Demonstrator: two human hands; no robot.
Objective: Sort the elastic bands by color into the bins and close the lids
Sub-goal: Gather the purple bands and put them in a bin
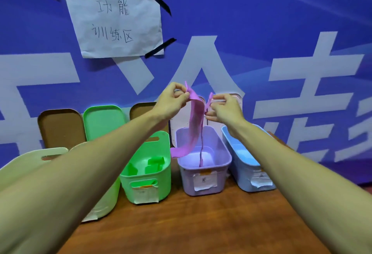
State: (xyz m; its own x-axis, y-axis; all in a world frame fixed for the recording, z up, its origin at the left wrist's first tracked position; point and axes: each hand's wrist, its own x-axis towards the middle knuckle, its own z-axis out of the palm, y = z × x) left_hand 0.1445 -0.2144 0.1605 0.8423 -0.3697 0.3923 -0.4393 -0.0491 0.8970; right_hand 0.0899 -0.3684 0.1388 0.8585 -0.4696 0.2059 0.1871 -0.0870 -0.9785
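Your left hand [172, 98] and right hand [223, 107] each pinch the purple band [194, 127] above the purple bin [186, 182]; lower it inside before loosening either grip.

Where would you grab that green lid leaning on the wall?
Probably by its rounded top edge, coming from above. The green lid stands upright against the wall, and its bottom sits behind the pale bin, so the top is the freest part. The left hand and right hand pinch the pink band.
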